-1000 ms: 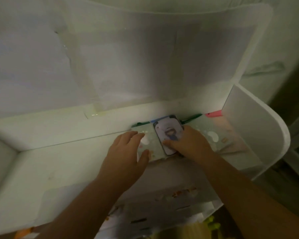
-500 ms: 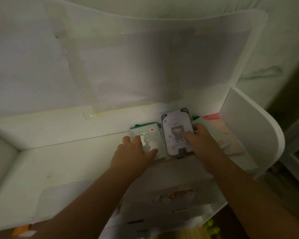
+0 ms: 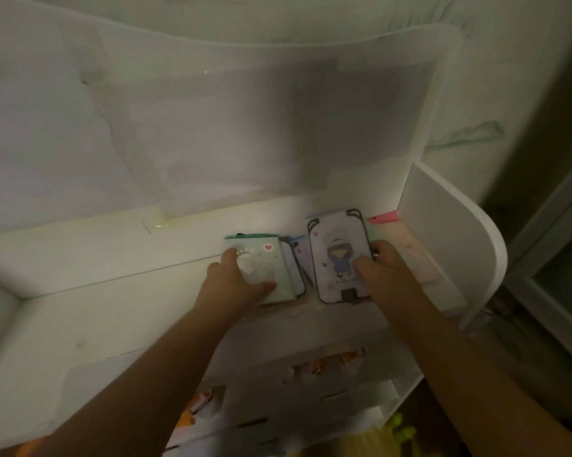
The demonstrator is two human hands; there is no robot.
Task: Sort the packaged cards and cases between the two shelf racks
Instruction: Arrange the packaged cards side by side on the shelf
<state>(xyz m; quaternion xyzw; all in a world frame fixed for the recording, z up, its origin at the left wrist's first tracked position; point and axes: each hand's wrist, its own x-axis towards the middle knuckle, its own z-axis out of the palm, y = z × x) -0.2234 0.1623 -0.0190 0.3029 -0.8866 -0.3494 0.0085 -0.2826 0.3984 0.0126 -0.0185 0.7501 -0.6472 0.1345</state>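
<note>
Two hands work at the frame's centre on the white shelf (image 3: 119,311): the left hand (image 3: 236,285) grips the green pack (image 3: 261,265), the right hand (image 3: 385,275) pinches the cartoon case (image 3: 339,255), which, tilted, may slide off the ledge.

The white shelf rack (image 3: 113,311) looks like smooth painted board, rather matt. The lilac case (image 3: 339,255) with a cartoon figure seems glossy plastic with a dark rim. The green pack (image 3: 261,258) looks like printed card, slightly shiny. The wall (image 3: 47,127) behind looks matt and uneven.
</note>
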